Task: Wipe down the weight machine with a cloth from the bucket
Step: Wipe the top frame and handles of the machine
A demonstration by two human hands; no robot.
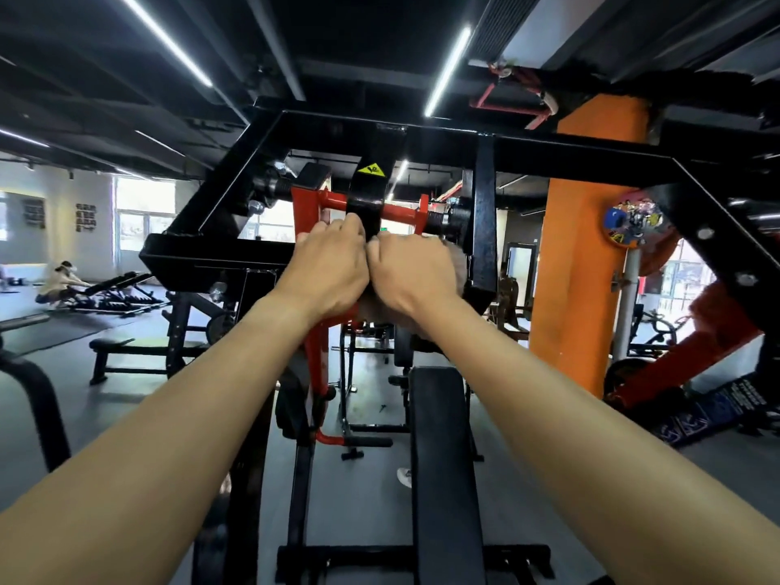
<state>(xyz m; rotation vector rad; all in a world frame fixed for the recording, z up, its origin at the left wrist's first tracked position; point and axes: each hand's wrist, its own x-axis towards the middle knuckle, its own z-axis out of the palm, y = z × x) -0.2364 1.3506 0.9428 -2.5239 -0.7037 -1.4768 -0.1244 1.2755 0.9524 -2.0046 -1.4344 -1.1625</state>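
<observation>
Mid-wipe: cloth [458, 260] is gripped by right hand [411, 276], post [371, 194] clutched by left hand [327, 268] at its 9 o'clock. A downward stroke is called for.

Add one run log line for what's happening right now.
step: wiping machine | left hand: grips black strut | right hand: holds grey cloth against strut

Long ceiling strip lights [447, 69] burned white above both hands against a dark ceiling [358, 31]. Daylight blew out the windows [145, 196] far to the left of the left hand [325, 268]. The forearms [169, 437] below were evenly lit. Straight beams [548, 156] bowed toward the frame edges from the wide lens. The cloth [458, 263] just right of the right hand [411, 276] was smeared by blur.
</observation>
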